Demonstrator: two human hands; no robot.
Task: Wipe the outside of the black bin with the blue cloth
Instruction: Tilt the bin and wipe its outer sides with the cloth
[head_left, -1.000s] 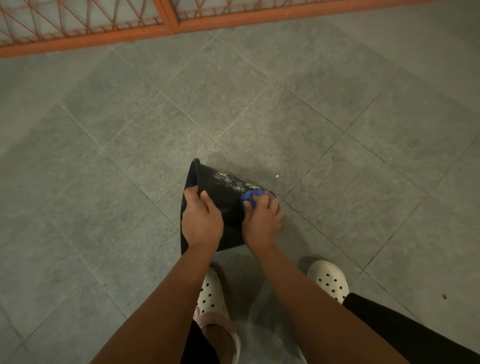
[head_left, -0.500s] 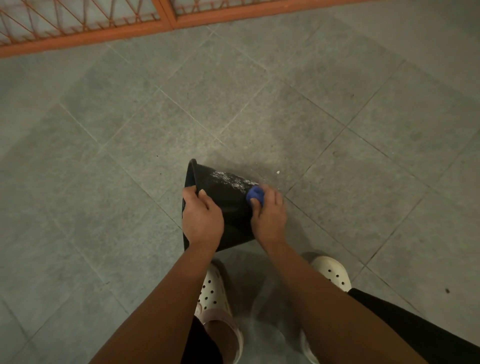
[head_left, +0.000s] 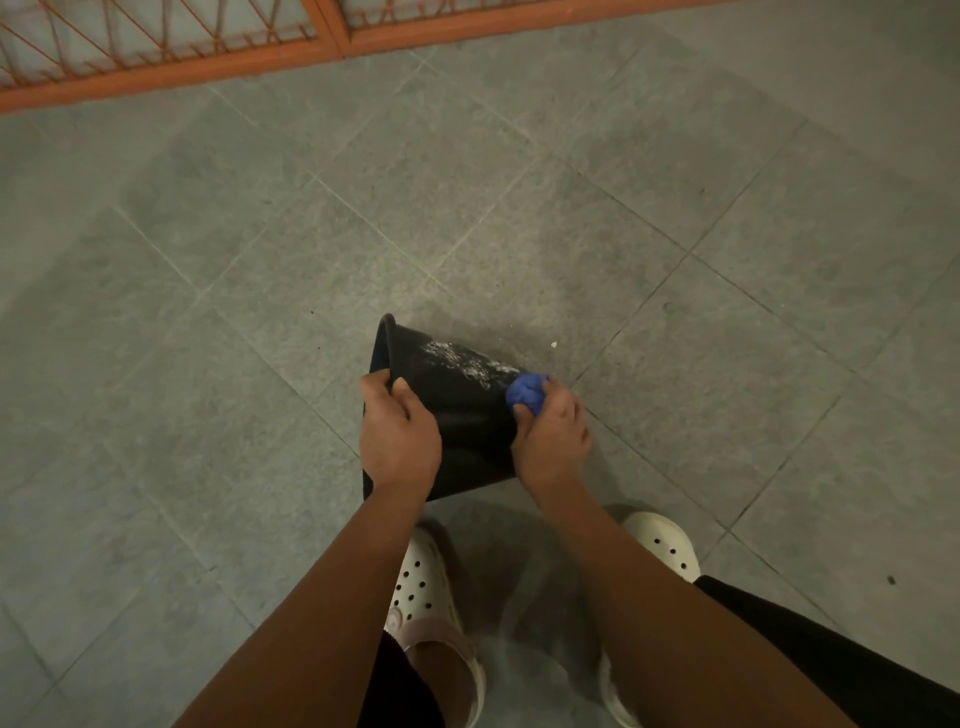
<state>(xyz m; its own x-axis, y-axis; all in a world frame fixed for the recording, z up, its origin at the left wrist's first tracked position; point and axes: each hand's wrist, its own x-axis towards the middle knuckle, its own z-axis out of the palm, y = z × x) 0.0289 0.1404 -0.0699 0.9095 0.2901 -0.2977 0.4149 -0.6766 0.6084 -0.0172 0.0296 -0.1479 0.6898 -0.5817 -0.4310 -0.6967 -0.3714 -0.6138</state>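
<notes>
The black bin (head_left: 457, 410) lies tipped on its side on the grey tiled floor, its open rim to the left and its base to the right. White smears streak its upper wall. My left hand (head_left: 397, 434) grips the rim, thumb on the outside wall. My right hand (head_left: 550, 439) holds the bunched blue cloth (head_left: 527, 392) and presses it against the bin's wall near the base end, just below the white smears.
My two feet in white perforated clogs (head_left: 423, 587) stand right behind the bin. An orange metal gate with lattice bars (head_left: 171, 67) runs along the far edge of the floor. A small white crumb (head_left: 554, 344) lies past the bin.
My right hand has slid the blue cloth to the right along the bin's wall toward the base. My left hand has kept its grip on the rim.
</notes>
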